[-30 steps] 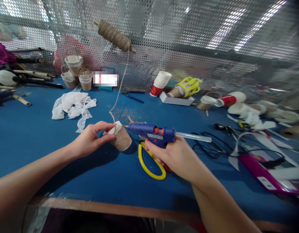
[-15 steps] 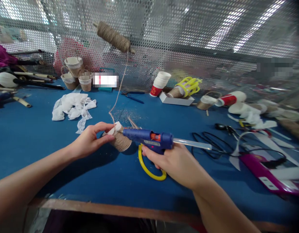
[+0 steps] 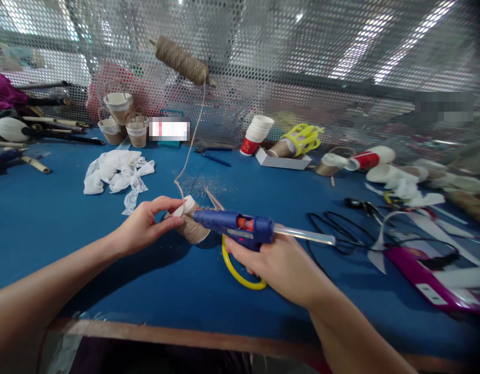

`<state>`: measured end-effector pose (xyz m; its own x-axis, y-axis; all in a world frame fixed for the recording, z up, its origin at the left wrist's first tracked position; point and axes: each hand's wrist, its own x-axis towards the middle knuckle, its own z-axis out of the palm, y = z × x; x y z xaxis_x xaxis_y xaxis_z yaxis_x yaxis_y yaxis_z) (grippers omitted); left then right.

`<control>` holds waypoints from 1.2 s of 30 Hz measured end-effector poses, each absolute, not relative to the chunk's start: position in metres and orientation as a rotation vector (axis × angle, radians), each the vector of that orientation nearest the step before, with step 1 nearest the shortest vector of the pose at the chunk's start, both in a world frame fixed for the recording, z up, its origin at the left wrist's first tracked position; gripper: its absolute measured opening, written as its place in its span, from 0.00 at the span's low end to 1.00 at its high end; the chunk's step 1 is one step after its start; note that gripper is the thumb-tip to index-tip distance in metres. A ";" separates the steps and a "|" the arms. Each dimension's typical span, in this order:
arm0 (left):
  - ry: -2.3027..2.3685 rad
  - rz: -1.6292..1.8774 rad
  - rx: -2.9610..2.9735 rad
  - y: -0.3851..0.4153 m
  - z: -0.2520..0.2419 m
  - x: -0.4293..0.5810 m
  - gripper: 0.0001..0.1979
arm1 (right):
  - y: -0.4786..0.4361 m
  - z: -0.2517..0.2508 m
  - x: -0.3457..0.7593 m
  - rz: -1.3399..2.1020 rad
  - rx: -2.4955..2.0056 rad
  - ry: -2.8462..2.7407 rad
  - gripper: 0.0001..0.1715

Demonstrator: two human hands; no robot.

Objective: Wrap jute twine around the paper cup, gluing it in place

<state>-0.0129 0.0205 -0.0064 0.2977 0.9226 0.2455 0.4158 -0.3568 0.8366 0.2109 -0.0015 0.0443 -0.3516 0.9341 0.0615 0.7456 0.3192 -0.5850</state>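
Observation:
My left hand (image 3: 148, 223) is closed on a small paper cup (image 3: 195, 230) wrapped in brown twine, which lies tilted on its side. Its white rim part is bare near my fingers. My right hand (image 3: 273, 259) grips a blue hot glue gun (image 3: 234, 226), with a clear glue stick (image 3: 305, 234) out of its back. The nozzle meets the cup beside the twine. From a spool of twine (image 3: 181, 59) on the mesh wall, a strand (image 3: 190, 148) runs down to the cup. Yellow-handled scissors (image 3: 240, 275) lie partly hidden under the glue gun.
White lace (image 3: 117, 171) lies left on the blue table (image 3: 154, 296). Twine-wrapped cups with handles (image 3: 137, 132) stand behind it. Stacked paper cups (image 3: 257, 135) and a white box (image 3: 284, 160) are at the back. A purple power strip (image 3: 426, 283) and black cord (image 3: 329, 231) lie right.
My right hand has moved the glue gun slightly left, its nozzle nearer the strand on the cup. My left hand and the cup have stayed nearly still.

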 end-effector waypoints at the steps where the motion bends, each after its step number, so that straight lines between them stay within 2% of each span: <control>1: 1.194 0.981 1.912 0.021 -0.006 -0.013 0.16 | -0.001 0.044 0.212 0.666 -1.505 -2.194 0.10; 6: 1.222 0.967 1.931 0.021 -0.007 -0.014 0.17 | 0.006 0.045 0.216 0.831 -1.575 -2.067 0.11; 12: 1.238 0.956 1.938 0.022 -0.008 -0.015 0.18 | 0.012 0.044 0.215 0.887 -1.487 -2.024 0.10; 18: 1.265 0.969 1.932 0.023 -0.008 -0.014 0.18 | 0.024 0.037 0.220 1.034 -1.380 -1.938 0.13; 22: 1.257 0.969 1.946 0.024 -0.009 -0.014 0.17 | 0.041 0.032 0.228 1.149 -1.363 -1.611 0.06; 26: 1.258 0.969 1.969 0.025 -0.010 -0.015 0.18 | 0.064 0.026 0.238 1.032 -1.514 -1.326 0.05; 30: 1.262 0.982 1.980 0.027 -0.013 -0.015 0.18 | 0.085 0.014 0.247 1.011 -1.669 -1.279 0.13; 34: 1.262 0.991 1.994 0.028 -0.015 -0.016 0.19 | 0.099 0.001 0.249 1.036 -1.815 -1.313 0.13; 36: 1.259 0.991 1.998 0.029 -0.016 -0.017 0.20 | 0.105 -0.003 0.249 1.032 -1.867 -1.357 0.17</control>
